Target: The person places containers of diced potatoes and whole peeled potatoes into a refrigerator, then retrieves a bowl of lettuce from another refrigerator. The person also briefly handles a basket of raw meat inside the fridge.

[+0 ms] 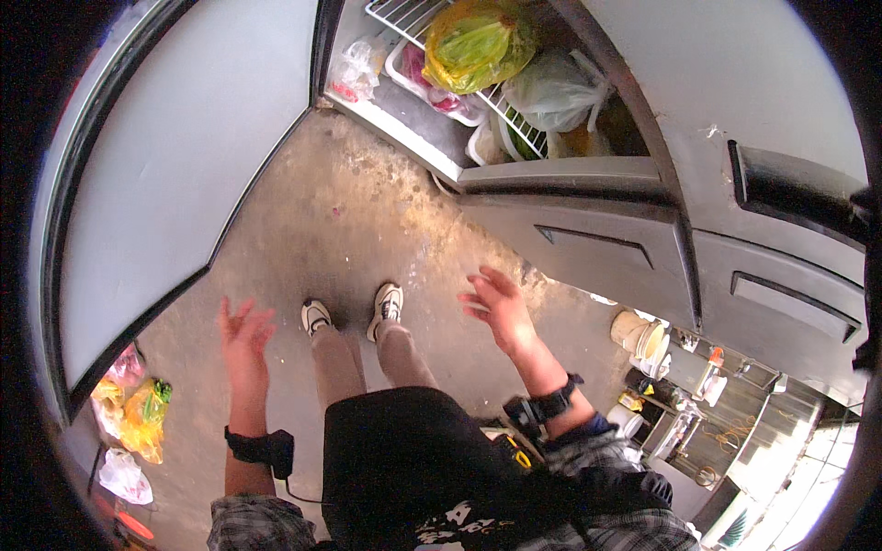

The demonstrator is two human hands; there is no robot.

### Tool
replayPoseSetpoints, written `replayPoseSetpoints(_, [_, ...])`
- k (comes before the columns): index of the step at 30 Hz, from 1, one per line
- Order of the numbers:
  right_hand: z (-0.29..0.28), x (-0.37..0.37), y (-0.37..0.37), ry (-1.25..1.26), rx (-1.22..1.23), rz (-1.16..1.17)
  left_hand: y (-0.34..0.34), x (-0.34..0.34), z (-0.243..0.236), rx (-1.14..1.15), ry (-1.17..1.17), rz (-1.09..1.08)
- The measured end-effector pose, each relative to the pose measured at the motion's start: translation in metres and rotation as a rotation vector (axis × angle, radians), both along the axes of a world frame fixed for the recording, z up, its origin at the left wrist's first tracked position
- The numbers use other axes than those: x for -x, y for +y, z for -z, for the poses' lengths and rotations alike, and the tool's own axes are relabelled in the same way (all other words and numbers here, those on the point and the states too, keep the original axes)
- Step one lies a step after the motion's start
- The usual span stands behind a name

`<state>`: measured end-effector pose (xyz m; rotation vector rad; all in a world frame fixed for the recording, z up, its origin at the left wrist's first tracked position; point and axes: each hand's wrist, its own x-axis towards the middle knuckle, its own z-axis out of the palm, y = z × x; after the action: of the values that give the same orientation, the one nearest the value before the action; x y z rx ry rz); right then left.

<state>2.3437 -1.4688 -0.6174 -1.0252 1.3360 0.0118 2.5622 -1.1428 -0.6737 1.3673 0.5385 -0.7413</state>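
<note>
We see both hands raised in front of the body, above a bare concrete floor (340, 211). The left hand (243, 335) has its fingers spread wide and its grip holds nothing; a black wrist strap (262, 447) sits on the forearm below it. The right hand (496, 308) also has an open, empty grip, fingers extended toward the left, with a black wrist strap (542, 407) behind it.

The fridge (551, 174) stands just ahead of the right hand, its upper compartment open. On the wire shelf (404, 18) inside we see a yellow-green bag (478, 41), a white bag (551, 92) beside it to the right, and a white tray (432, 92) under the yellow-green bag. A clear bag (358, 69) lies at the left edge of the compartment. Neither hand touches the fridge or its contents; the right hand is the nearer one.

The open door (175, 165) stands to the left, well apart from the left hand. Coloured bags (138, 413) lie in the door's lower part. Two shoes (354, 312) stand on the floor between the hands. At lower right, a counter (726, 441) carries bottles and containers (648, 340).
</note>
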Motion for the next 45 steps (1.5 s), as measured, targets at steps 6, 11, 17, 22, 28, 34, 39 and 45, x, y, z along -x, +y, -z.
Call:
replayPoseSetpoints(6, [0.121, -0.086, -0.126, -0.238, -0.162, 0.312, -0.079, 0.05, 0.0, 0.187, 0.211, 0.029])
replayPoseSetpoints(11, [0.164, -0.117, -0.202, -0.313, -0.25, 0.609, -0.111, 0.066, -0.015, 0.2, 0.357, -0.031])
replayPoseSetpoints(17, [0.182, -0.132, -0.243, -0.352, -0.295, 0.824, -0.137, 0.056, -0.033, 0.239, 0.349, -0.095])
replayPoseSetpoints(22, [0.24, -0.138, -0.281, -0.461, -0.323, 0.907, -0.166, 0.032, -0.015, 0.269, 0.375, -0.028])
replayPoseSetpoints(28, [0.329, -0.13, -0.33, -0.449, -0.118, 1.115, -0.18, -0.001, 0.037, 0.217, 0.4, 0.047])
replayPoseSetpoints(34, [0.365, -0.121, -0.369, -0.713, -0.084, 1.179, -0.168, -0.012, 0.06, 0.235, 0.374, 0.012])
replayPoseSetpoints(39, [0.362, -0.097, -0.365, -0.929, -0.214, 0.903, -0.161, -0.013, 0.068, 0.198, 0.405, 0.056])
replayPoseSetpoints(45, [0.338, -0.11, -0.354, -0.731, -0.205, 1.01, -0.166, -0.004, 0.066, 0.188, 0.428, 0.111])
